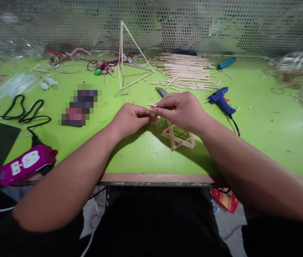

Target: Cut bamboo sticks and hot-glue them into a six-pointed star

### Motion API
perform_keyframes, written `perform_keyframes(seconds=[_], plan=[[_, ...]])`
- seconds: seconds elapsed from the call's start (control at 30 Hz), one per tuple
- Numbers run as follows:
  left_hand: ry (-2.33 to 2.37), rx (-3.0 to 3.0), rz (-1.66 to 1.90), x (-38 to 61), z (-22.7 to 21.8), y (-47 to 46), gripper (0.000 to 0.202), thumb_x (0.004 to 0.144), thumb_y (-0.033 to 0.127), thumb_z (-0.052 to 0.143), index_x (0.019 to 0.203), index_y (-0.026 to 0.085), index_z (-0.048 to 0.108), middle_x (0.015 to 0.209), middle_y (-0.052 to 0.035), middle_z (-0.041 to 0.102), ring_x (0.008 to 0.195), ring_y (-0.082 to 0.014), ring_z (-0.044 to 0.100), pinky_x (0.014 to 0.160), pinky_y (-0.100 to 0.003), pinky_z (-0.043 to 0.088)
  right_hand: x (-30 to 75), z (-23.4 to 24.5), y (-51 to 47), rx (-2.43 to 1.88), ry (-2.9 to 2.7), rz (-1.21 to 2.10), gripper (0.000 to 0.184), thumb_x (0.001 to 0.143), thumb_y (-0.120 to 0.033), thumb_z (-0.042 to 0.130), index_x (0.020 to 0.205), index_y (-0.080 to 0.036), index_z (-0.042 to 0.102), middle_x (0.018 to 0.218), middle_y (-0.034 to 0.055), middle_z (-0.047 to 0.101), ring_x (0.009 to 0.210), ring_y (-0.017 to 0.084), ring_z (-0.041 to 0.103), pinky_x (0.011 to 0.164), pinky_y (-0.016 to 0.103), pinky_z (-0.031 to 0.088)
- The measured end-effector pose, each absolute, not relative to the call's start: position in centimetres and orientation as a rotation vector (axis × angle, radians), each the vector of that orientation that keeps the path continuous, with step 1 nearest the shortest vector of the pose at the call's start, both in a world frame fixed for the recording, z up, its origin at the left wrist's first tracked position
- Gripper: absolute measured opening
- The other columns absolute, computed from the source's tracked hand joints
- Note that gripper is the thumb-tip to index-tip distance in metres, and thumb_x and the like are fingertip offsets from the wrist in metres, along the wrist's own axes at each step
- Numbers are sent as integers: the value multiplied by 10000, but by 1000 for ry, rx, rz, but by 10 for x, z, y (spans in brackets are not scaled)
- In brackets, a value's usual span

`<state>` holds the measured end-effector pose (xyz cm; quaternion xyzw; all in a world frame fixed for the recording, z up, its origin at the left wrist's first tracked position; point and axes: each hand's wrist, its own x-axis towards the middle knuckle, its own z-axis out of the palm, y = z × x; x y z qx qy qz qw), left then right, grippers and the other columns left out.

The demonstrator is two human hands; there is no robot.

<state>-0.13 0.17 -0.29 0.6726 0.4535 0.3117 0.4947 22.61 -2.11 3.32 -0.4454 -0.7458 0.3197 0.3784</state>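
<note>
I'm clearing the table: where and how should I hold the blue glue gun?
Probably by the grip of the blue glue gun, from the near right: it lies on its side, grip slanting that way, with the black cord leaving its end.

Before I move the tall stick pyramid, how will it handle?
Probably light for its size: the stick pyramid is a thin, open frame. Likely stiff but fragile, since its slim edges seem joined only at the corners. A low push would probably slide it, not tip it, given the wide base.
</note>
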Motion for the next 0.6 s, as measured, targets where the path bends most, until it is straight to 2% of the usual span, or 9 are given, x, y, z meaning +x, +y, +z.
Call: perform_keyframes(seconds=[0.23,0.5,0.6], plan=[[1099,1660,764,-1,-3,1,270,769,478,1016,967,304,960,1001,-64,913,904,-297,836,852,-422,656,224,31,-21,-1152,-1865,870,174,958,-359,866,841,-234,893,850,50,844,786,207,712,740,394,586],[1090,1669,759,2,4,-3,261,760,489,1017,922,294,955,946,-65,906,930,-308,842,875,-432,666,226,32,-20,-1115,-1911,840,210,967,-374,840,814,-236,879,822,46,830,779,199,705,705,383,561],[1086,1619,767,3,6,-4,260,730,463,1034,886,275,946,936,-69,903,931,-304,842,881,-433,675,225,31,-20,-1103,-1934,824,251,983,-430,837,825,-240,876,823,47,825,776,200,705,715,392,565]])
